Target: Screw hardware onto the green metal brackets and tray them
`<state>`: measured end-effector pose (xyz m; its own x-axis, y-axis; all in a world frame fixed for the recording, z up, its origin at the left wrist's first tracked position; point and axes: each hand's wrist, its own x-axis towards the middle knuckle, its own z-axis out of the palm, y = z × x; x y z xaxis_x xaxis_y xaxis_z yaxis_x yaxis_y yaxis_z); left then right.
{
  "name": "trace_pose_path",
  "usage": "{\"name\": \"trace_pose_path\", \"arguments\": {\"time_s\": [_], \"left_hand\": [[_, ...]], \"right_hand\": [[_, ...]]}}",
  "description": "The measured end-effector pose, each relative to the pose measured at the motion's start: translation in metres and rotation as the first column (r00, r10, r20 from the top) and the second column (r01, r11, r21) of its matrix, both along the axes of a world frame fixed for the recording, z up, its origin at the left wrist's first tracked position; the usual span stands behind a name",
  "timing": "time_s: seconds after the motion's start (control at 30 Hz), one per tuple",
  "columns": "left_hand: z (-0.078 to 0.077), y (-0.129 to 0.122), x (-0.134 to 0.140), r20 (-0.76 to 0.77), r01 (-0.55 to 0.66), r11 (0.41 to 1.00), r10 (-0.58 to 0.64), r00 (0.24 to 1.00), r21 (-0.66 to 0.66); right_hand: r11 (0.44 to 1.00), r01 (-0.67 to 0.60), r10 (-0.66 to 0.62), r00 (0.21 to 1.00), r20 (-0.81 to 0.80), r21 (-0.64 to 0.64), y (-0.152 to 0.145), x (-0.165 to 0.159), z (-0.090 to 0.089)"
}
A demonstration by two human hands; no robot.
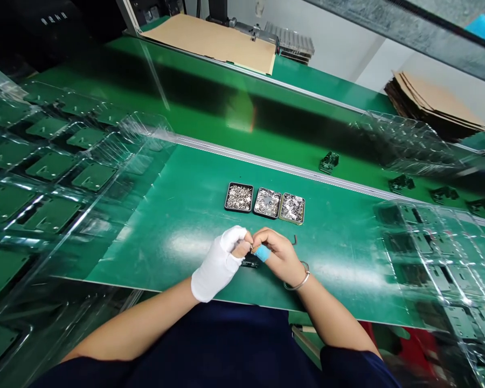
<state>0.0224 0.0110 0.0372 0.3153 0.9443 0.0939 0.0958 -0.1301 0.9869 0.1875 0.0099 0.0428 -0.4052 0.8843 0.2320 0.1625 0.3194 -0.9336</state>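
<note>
My left hand [222,261], in a white glove with bare thumb and fingertip, is closed in a pinch. My right hand [281,256], with blue tape on one digit and a bangle at the wrist, pinches against it. Between the meeting fingertips shows a tiny shiny metal piece [251,247], too small to name; the fingers mostly cover it. Just below them a dark flat part [249,263] lies on the table, partly hidden by both hands. Beyond the hands stand three small trays: a left tray [227,208], a middle tray [256,212] and a right tray [303,216], holding small metal pieces.
A small L-shaped piece [295,239] lies right of my hands on the green table [165,215]. Clear plastic trays with flat panels [50,164] flank the left, more trays [440,245] the right. Behind a metal rail [267,161] sit several dark assemblies [328,161].
</note>
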Motion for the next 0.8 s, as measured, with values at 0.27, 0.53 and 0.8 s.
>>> {"name": "trace_pose_path", "arguments": {"time_s": [0.27,0.53,0.8], "left_hand": [[0.001,-0.005,-0.008,-0.167,0.009,0.986,0.019,0.986,0.168],[-0.04,-0.006,-0.026,-0.33,-0.021,0.934,0.146,0.932,0.355],[-0.037,-0.005,-0.01,-0.488,0.077,0.972,0.043,0.872,0.223]], "right_hand": [[0.985,-0.088,0.078,0.994,-0.07,-0.148,0.0,0.003,-0.001],[0.997,-0.016,0.009,0.996,0.089,0.081,0.003,0.013,0.002],[0.978,0.133,-0.153,0.981,0.121,0.159,0.005,0.015,-0.011]]}}
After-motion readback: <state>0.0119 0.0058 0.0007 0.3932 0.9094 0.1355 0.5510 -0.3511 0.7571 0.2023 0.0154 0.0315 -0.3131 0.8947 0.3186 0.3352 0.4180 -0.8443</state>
